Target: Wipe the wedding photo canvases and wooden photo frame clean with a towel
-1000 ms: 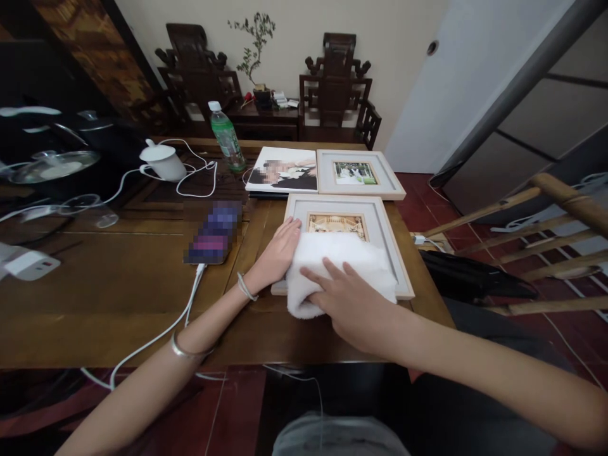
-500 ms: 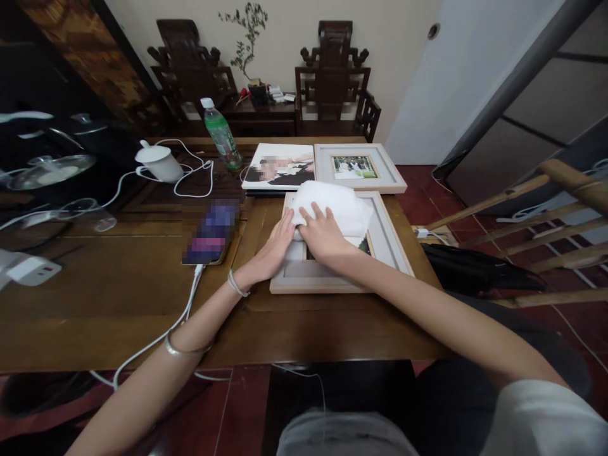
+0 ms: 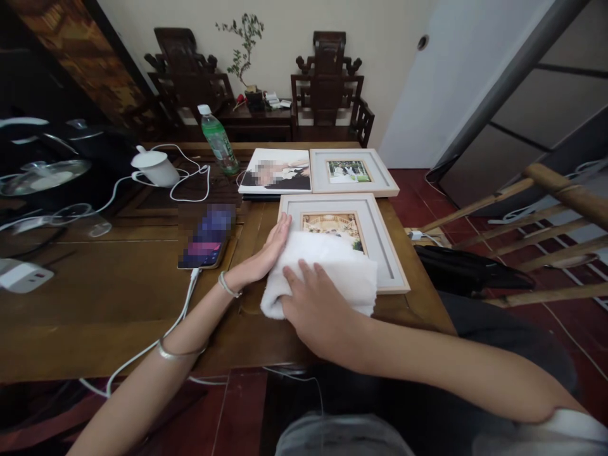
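Observation:
My right hand (image 3: 323, 310) presses a folded white cloth (image 3: 351, 272) onto the near part of a picture frame (image 3: 387, 244), its fingers over the cloth and the thumb tucked under a fold. The cloth hangs over the frame's near edge and hides the bottom of the photo (image 3: 339, 227) inside. Along the frame's left edge lies my left hand (image 3: 268, 253), open, with its fingers stretched out and holding the side. The frame lies flat on the wooden table (image 3: 123, 304), light wood outside and a pale grey mount within.
Behind lie a second framed photo (image 3: 387, 180) and a photo panel (image 3: 275, 174) on a dark stack. To the left are a phone (image 3: 206, 237) on a white cable, a lidded white cup (image 3: 159, 168), a green-labelled bottle (image 3: 218, 140) and a charger block (image 3: 23, 275). A wooden chair (image 3: 522, 234) stands right.
My right hand has pulled the cloth from the middle of the frame toward me, uncovering most of the photo. My left hand stays at the left edge.

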Demonstrator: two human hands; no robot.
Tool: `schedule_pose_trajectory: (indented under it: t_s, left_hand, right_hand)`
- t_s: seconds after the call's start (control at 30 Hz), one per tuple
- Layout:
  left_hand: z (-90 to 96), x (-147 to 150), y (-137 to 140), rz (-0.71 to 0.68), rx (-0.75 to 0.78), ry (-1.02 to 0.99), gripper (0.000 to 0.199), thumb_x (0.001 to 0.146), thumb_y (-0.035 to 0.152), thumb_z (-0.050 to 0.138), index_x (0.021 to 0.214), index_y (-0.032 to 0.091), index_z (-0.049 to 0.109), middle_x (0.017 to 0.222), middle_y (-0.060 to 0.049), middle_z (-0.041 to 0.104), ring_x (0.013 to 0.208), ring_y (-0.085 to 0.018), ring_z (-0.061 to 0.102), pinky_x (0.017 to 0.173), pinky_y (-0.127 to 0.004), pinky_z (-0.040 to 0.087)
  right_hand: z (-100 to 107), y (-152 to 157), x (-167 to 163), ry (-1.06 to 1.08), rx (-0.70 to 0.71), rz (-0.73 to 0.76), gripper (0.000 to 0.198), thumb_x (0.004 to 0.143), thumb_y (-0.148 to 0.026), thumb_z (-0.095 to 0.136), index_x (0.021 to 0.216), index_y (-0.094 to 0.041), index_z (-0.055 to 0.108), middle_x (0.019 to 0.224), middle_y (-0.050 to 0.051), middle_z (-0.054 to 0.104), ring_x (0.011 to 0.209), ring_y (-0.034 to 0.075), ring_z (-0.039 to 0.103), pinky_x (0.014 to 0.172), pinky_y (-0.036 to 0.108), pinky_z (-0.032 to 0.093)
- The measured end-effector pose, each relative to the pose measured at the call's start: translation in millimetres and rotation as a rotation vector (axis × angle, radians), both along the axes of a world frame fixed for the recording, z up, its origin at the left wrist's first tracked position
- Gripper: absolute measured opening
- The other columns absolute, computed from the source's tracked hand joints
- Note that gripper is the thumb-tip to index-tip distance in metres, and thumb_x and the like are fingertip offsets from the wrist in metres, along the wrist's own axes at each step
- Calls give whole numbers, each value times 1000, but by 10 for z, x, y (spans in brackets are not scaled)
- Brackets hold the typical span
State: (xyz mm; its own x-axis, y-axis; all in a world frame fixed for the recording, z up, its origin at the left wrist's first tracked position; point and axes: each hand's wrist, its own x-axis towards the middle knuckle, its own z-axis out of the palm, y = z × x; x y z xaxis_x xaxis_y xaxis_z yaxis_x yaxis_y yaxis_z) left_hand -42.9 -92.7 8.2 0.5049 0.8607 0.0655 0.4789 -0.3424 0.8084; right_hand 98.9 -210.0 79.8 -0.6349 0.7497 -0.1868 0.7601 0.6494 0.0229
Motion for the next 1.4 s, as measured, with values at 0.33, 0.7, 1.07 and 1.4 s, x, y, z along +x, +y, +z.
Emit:
schedule_pose_trajectory:
  t_s: [0.33, 0.7, 1.07, 1.4]
  left_hand:
    - [-72, 69, -1, -2, 134, 66, 67, 100, 52, 12, 153, 10, 12, 162, -13, 5, 149, -23, 3, 121, -44, 6]
    - [-220, 103, -51, -21, 460, 132, 51, 98, 27, 32, 145, 8, 34, 155, -18, 29, 146, -25, 23, 119, -47, 22]
    - [-224, 56, -51, -44, 456, 129, 55, 78, -2, 34, 126, 16, 55, 144, -12, 47, 143, -25, 28, 117, -53, 27]
    - [-229, 138, -107, 67, 381, 106, 51, 80, -1, 34, 121, 18, 57, 142, -12, 48, 142, -26, 31, 114, -58, 28]
  right_hand:
    - [-307, 690, 229, 15, 190, -120, 34, 85, -12, 52, 114, -18, 69, 149, 9, 43, 138, 39, 33, 108, 58, 32]
    - [-270, 1636, 308, 115, 420, -233, 39, 91, -7, 41, 121, -15, 65, 156, 9, 31, 144, 38, 18, 113, 62, 19]
    - [-353, 1511, 649, -59, 332, -242, 41, 89, -5, 38, 116, -14, 67, 156, 5, 33, 143, 37, 22, 111, 60, 26]
    - [-142, 988, 1708, -230, 341, -248, 45, 76, 5, 40, 101, -14, 73, 146, 9, 47, 136, 35, 37, 100, 54, 39]
